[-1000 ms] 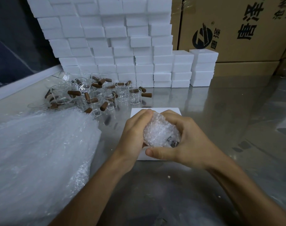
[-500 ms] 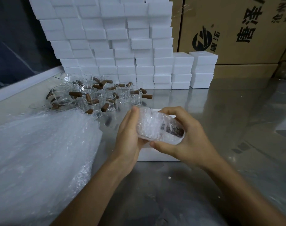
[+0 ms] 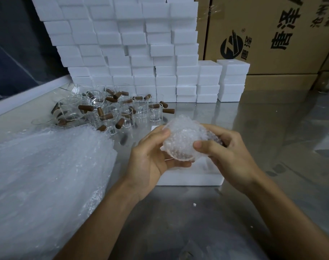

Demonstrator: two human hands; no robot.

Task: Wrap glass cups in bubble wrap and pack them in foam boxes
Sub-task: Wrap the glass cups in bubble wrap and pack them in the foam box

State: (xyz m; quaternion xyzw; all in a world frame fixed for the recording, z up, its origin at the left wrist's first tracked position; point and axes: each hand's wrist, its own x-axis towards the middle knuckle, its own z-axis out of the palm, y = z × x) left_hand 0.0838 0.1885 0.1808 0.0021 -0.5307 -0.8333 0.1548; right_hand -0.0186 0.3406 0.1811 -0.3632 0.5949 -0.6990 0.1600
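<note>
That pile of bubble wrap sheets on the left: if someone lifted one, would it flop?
Probably. The bubble wrap sheets slump over their own edge, so one would likely droop. They look thin and airy, so probably very light, and perhaps slippery on the steel table.

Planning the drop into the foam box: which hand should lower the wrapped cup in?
Probably the right hand: it grips the wrapped cup over the foam box; the left hand only cradles underneath.

Left hand (image 3: 150, 158), right hand (image 3: 227, 151) grip bubble-wrapped cup (image 3: 180, 141) above open foam box (image 3: 190, 178).
</note>
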